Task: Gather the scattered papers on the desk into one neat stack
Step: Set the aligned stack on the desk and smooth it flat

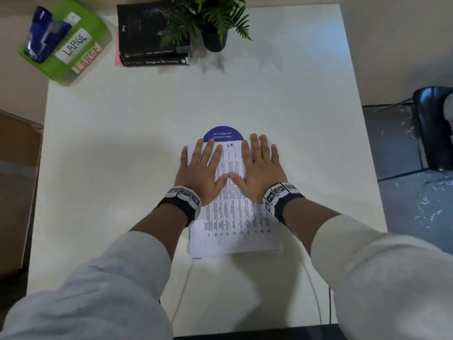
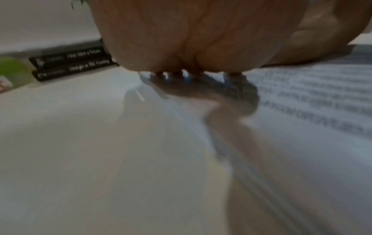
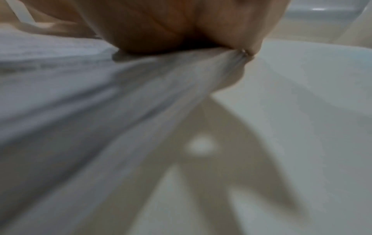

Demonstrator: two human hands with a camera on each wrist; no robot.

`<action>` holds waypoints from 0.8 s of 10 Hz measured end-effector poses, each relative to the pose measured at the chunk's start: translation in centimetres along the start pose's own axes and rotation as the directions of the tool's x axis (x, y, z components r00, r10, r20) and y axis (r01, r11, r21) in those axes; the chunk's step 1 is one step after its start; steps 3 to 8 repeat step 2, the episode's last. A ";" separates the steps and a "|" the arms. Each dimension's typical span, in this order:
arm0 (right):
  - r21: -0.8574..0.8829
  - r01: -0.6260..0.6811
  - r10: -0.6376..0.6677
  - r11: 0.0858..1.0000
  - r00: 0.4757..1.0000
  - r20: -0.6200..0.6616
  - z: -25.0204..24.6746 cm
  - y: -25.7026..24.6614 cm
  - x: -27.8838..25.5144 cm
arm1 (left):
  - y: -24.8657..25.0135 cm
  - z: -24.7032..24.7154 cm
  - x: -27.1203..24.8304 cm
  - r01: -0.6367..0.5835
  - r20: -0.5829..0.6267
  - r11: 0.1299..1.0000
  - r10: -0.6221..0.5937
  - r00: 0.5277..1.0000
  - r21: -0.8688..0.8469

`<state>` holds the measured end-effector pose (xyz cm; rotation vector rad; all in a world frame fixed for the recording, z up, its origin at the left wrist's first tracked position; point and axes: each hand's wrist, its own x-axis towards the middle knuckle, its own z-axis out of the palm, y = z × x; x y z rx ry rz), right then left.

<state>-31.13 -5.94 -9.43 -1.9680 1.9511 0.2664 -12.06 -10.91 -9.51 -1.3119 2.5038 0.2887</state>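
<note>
A stack of papers [image 1: 234,217] lies in the middle of the white desk [image 1: 122,143], its top sheet printed with a table. A purple sheet [image 1: 223,133] peeks out at the far edge. My left hand [image 1: 202,168] and right hand [image 1: 261,165] lie flat on the far half of the stack, fingers straight, thumbs touching. In the left wrist view the palm [image 2: 191,39] presses the printed sheet [image 2: 312,103] by the stack's left edge. In the right wrist view the palm [image 3: 181,27] presses on the stack's right edge [image 3: 141,95].
Two black books [image 1: 153,38] lie at the desk's far edge beside a potted fern [image 1: 213,23]. A green box [image 1: 66,42] labelled LARGE sits beyond the far left corner. A cardboard box [image 1: 17,192] stands left; a dark chair [image 1: 434,126] stands right.
</note>
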 end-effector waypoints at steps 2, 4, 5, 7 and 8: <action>-0.084 -0.038 0.044 0.996 0.997 0.069 -2.4 -0.7 -0.4 | 2.0 -3.0 -0.6 0.134 0.059 0.975 -0.147 0.987 0.180; -0.084 -0.038 0.044 0.996 0.997 0.069 -2.4 -0.7 -0.4 | 2.0 -3.0 -0.6 0.134 0.059 0.975 -0.147 0.987 0.180; -0.084 -0.038 0.044 0.996 0.997 0.069 -2.4 -0.7 -0.4 | 2.0 -3.0 -0.6 0.134 0.059 0.975 -0.147 0.987 0.180; -0.084 -0.038 0.044 0.996 0.997 0.069 -2.4 -0.7 -0.4 | 2.0 -3.0 -0.6 0.134 0.059 0.975 -0.147 0.987 0.180; -0.084 -0.038 0.044 0.996 0.997 0.069 -2.4 -0.7 -0.4 | 2.0 -3.0 -0.6 0.134 0.059 0.975 -0.147 0.987 0.180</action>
